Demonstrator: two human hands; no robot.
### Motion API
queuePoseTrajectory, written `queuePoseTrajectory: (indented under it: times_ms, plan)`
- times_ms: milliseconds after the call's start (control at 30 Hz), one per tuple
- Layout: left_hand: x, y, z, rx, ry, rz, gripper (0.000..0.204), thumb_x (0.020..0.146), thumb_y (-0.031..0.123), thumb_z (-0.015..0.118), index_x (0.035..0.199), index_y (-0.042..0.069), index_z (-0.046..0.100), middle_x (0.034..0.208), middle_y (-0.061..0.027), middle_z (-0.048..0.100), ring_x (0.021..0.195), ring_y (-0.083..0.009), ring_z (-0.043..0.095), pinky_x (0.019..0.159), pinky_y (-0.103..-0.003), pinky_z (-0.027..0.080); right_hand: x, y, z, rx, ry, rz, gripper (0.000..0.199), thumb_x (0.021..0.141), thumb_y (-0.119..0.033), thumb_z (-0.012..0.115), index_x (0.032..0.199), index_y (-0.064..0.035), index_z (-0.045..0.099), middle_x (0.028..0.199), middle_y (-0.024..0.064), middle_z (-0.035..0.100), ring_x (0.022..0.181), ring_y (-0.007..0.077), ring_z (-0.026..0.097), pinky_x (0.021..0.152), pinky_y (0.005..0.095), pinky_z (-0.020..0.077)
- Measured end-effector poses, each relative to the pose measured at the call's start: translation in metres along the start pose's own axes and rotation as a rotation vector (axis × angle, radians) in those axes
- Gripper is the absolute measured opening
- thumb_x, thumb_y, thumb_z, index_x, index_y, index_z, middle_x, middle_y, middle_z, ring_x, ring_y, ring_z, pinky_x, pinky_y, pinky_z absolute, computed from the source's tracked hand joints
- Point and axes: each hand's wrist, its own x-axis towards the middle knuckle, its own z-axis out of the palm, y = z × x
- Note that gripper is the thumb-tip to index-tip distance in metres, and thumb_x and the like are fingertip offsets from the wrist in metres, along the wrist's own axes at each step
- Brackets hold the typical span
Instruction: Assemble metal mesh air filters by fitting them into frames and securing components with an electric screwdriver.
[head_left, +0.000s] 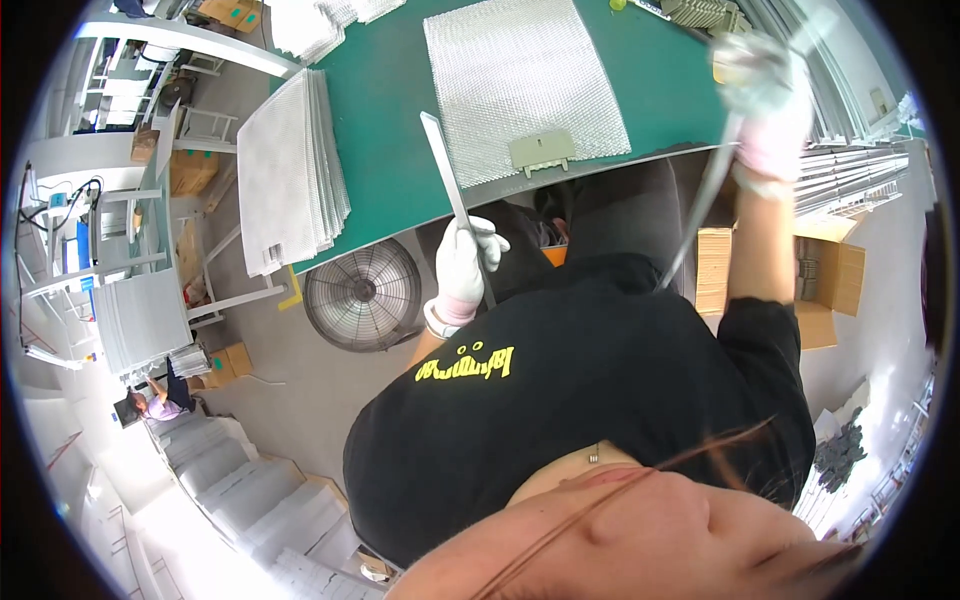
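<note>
My left hand (465,262), in a white glove, is closed around a long thin metal strip (446,165) that slants up over the table's near edge. My right hand (770,110), also gloved, is raised at the right and smeared by motion. A second metal strip (704,205) runs from it down toward my body; the finger details are blurred. Beyond my left hand, a silvery mesh sheet (520,75) lies on the green table (385,130). On the sheet's near edge sits a grey-green plastic piece (541,152) with small legs.
A stack of mesh sheets (290,175) overhangs the table's left side. Below it stands a round floor fan (364,292). At the right are bundled long strips (850,180) and an open cardboard box (835,275). Another person (163,403) is far off at the left.
</note>
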Motion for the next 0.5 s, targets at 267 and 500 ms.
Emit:
queuePoseTrajectory:
  times_ms: [267,500]
  plan:
    - [-0.003,-0.003,0.04,1.26,0.167,0.476,0.085,0.081,0.02,0.07,0.152,-0.004,0.029,0.147,-0.0245,0.039,0.14,-0.0485,0.029,0.118,-0.055,0.022,-0.006,0.134,0.021,0.715,-0.088,0.766,0.025,0.1,-0.027,0.061,0.091,-0.004,0.058,0.094,0.0108,0.064,0.093,0.024,0.063,0.098,0.0457,0.0512]
    - [0.033,-0.097,0.124,-0.822,-0.03,-0.526,0.052,0.104,0.04,0.049,0.142,0.005,0.044,0.145,-0.0127,0.05,0.136,-0.0264,0.044,0.116,-0.045,0.032,-0.095,0.074,0.025,0.159,-0.429,0.882,0.041,0.107,-0.038,0.045,0.112,-0.0005,0.059,0.097,0.0087,0.066,0.086,0.0148,0.065,0.079,0.0289,0.0522]
